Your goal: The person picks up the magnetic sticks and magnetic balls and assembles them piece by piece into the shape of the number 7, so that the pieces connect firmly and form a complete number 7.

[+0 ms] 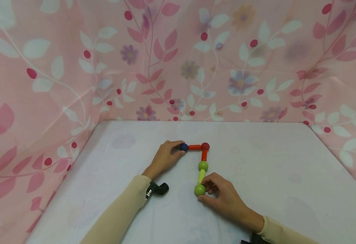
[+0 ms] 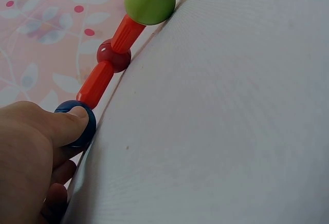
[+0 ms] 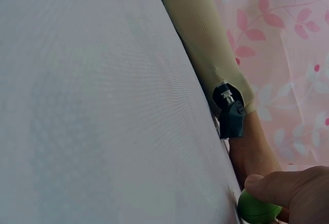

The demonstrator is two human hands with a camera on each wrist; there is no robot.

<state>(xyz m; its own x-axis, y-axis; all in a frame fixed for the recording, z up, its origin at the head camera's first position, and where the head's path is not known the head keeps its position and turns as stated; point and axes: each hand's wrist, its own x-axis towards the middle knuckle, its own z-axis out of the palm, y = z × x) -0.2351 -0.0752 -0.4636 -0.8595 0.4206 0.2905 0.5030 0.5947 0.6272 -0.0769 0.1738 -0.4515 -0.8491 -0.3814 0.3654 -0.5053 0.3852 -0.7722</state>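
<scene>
A chain of colored balls and rods lies bent on the white table. At its left end is a blue ball (image 1: 183,147), which my left hand (image 1: 167,156) pinches between thumb and fingers. From there a red rod (image 1: 194,147) leads to a red ball (image 1: 205,146) at the corner. Another red rod (image 1: 204,155) runs down toward the near side to a green ball (image 1: 203,165). A yellow-green rod (image 1: 201,176) links that to the nearest green ball (image 1: 199,189), held by my right hand (image 1: 223,196) between thumb and fingers. In the left wrist view, the thumb (image 2: 77,124) presses the blue ball.
The white tabletop (image 1: 272,162) spreads around the chain. Behind it hangs a pink curtain (image 1: 178,61) with leaves and flowers. A black wrist camera (image 1: 159,188) sits at the left cuff, close over the table.
</scene>
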